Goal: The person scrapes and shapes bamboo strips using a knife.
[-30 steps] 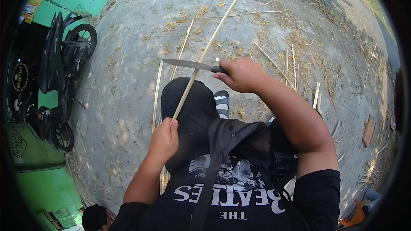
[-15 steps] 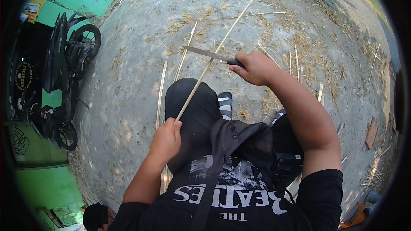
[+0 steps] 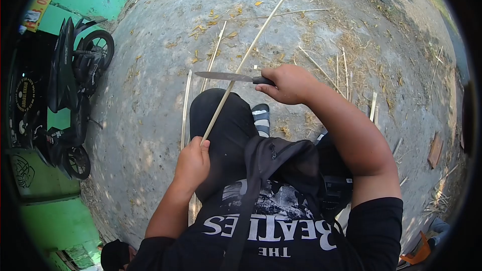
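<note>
My left hand (image 3: 193, 163) is closed round the near end of a long, thin pale bamboo strip (image 3: 258, 35). The strip slants over my bent knee (image 3: 221, 115) and up past the frame's top edge. My right hand (image 3: 287, 84) grips the dark handle of a knife (image 3: 223, 76), whose long blade points left. The blade crosses the strip just beyond the knee and seems to touch it. More pale strips (image 3: 186, 105) lie on the ground left of the knee.
Motorcycles (image 3: 75, 70) stand at the left by a green wall (image 3: 55, 221). Dry leaves and shavings are scattered over the concrete (image 3: 150, 45). A brown block (image 3: 436, 151) lies at the right. A person with a dark cap (image 3: 115, 255) is at the bottom left.
My right hand and the knife have come down along the strip toward my left hand, and the blade has turned closer to level. My left hand still holds the strip. The view has shifted slightly.
</note>
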Demonstrator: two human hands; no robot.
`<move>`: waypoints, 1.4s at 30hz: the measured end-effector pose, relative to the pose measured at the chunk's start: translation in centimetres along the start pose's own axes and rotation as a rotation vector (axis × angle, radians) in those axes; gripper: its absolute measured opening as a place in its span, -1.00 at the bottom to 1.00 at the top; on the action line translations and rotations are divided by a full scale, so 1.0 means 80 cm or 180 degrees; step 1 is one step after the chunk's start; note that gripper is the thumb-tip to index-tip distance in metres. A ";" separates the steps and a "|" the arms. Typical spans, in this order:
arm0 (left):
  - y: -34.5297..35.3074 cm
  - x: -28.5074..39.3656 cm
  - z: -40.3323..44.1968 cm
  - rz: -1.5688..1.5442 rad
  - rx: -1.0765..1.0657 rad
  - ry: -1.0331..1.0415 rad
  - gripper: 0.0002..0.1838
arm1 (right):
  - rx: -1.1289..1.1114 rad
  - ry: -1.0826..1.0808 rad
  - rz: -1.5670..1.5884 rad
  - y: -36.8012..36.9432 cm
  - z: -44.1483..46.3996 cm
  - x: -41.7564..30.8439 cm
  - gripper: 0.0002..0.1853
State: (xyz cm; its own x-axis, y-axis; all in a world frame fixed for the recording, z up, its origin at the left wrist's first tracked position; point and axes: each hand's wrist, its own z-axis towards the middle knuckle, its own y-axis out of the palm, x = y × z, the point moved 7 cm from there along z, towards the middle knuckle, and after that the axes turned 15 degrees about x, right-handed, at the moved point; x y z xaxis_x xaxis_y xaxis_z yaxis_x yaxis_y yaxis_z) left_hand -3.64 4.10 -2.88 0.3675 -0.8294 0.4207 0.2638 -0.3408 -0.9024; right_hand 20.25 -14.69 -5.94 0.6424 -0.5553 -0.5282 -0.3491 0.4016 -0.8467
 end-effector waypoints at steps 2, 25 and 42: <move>0.001 0.002 0.004 -0.0063 0.0016 -0.0010 -0.69 | 0.0022 0.0017 0.0075 -0.004 0.008 0.010 -0.48; 0.000 -0.009 0.006 -0.0216 -0.0033 -0.0081 -0.66 | 0.0462 0.0133 0.0096 -0.010 0.017 0.035 -0.52; 0.016 -0.062 0.011 -0.1463 -0.1157 -0.1118 -0.56 | 0.0869 -0.0049 0.0396 -0.037 0.018 0.046 -0.51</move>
State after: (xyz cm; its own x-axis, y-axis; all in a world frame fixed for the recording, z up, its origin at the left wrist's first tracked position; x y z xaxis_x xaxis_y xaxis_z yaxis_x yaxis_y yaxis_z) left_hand -4.35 8.14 -6.06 0.5736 -0.3931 0.7187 0.1685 -0.8019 -0.5731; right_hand 24.59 -16.86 -5.29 0.6173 -0.4792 -0.6239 -0.2306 0.6480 -0.7259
